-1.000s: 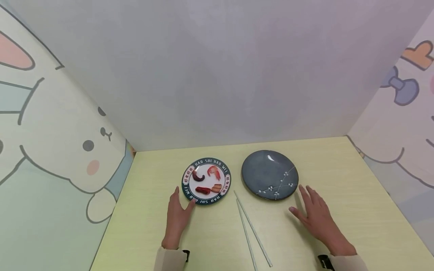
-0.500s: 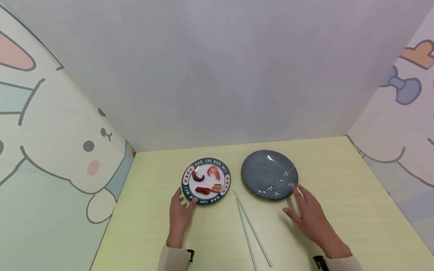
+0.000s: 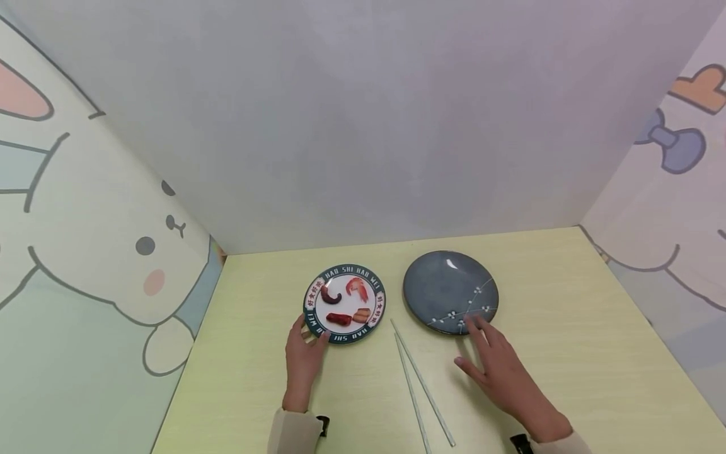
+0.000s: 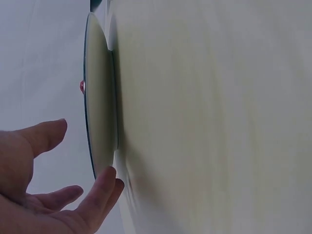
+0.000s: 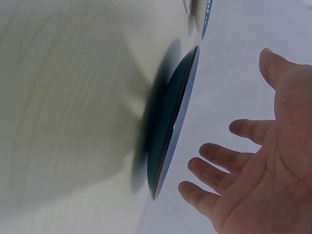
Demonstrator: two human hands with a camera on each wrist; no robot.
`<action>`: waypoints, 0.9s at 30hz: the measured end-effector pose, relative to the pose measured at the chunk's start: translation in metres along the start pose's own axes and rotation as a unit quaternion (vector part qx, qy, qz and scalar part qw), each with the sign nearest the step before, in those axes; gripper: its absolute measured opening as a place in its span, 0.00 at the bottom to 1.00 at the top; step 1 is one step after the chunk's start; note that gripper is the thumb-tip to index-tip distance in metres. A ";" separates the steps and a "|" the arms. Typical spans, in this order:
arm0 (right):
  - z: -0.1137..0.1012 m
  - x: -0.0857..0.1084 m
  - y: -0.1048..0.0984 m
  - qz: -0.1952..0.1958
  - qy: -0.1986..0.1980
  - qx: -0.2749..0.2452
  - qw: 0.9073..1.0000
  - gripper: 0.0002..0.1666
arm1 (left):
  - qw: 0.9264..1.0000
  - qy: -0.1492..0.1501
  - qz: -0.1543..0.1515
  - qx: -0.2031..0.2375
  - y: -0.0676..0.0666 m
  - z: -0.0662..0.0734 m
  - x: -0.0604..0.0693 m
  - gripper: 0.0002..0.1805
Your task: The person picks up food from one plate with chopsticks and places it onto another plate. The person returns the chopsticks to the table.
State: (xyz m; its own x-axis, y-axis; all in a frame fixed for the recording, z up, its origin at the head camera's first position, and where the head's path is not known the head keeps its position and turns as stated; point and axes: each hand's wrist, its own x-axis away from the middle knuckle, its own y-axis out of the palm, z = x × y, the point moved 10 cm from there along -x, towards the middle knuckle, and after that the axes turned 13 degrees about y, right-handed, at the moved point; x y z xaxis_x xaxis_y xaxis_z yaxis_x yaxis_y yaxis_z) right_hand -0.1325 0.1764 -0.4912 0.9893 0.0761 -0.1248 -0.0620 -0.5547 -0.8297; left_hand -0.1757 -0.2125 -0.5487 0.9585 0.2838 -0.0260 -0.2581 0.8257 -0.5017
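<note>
A round plate with a dark green lettered rim (image 3: 345, 339) bears a shrimp (image 3: 357, 289), a dark curled piece (image 3: 331, 295), a red piece (image 3: 339, 320) and a striped piece (image 3: 362, 315). At its lower left edge is my left hand (image 3: 304, 359), fingers spread round the rim; in the left wrist view the fingertips of that hand (image 4: 63, 190) are at the plate's edge (image 4: 100, 97). My right hand (image 3: 501, 378), fingers extended, hovers over the near edge of a blue-grey plate (image 3: 445, 287); the right wrist view shows this hand (image 5: 263, 161) apart from the plate (image 5: 170, 126).
Two pale chopsticks (image 3: 428, 388) (image 3: 413, 394) lie on the light yellow table (image 3: 363, 403) between the hands, their far ends close together. A grey wall (image 3: 386, 126) stands behind the table, with cartoon-printed walls (image 3: 102, 265) at both sides.
My right hand has moved left, from beside the blue-grey plate to over its near edge. My left hand has shifted slightly right, closer round the lettered plate's rim. Plates and chopsticks look unmoved.
</note>
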 end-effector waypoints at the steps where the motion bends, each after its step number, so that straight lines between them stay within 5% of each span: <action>1: -0.003 0.001 0.001 0.001 -0.005 0.000 1.000 0.46 | 1.000 0.000 0.001 0.001 0.000 -0.001 0.000 0.40; 27: -0.039 0.018 0.032 -0.028 -0.060 0.017 0.998 0.48 | 1.000 -0.009 0.020 0.021 0.002 -0.008 -0.009 0.46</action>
State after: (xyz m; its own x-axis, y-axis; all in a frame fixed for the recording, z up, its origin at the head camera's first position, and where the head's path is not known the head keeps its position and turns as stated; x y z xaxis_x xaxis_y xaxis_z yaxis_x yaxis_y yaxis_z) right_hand -0.1119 0.1276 -0.4988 0.9682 0.2068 -0.1405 -0.0133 -0.5187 -0.8548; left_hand -0.1840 -0.2176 -0.5562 0.9450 0.3257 -0.0304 -0.3021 0.8333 -0.4631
